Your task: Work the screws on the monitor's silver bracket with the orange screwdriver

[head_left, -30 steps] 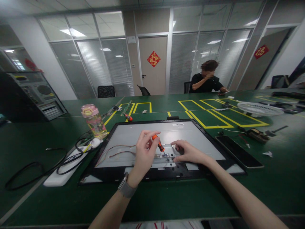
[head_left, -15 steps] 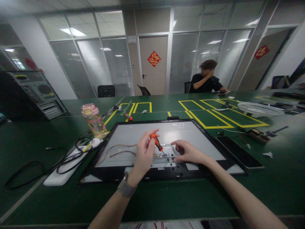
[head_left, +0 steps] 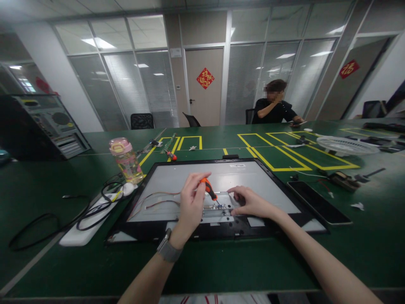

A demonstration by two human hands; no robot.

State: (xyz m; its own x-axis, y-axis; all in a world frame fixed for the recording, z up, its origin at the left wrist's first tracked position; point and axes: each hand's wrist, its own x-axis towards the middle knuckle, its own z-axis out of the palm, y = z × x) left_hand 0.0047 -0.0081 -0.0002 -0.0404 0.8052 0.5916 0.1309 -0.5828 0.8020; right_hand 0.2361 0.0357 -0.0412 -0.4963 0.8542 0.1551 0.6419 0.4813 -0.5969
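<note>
In my left hand is an orange and black screwdriver, gripped by its handle and tilted. Its thin shaft points down at a small circuit board on a metal bracket. My right hand holds the bracket's right end, thumb at the near edge and fingers at the far edge. Beneath both hands lies a display panel with a black frame, its grey back facing up. Thin wires run left from the bracket. The exact contact of the screwdriver tip is too small to make out.
Left of the panel are a white power strip, black cables and a pink-lidded bottle. A phone lies to the right, near a white fan grille. Another screwdriver lies behind the panel. A person sits across the table.
</note>
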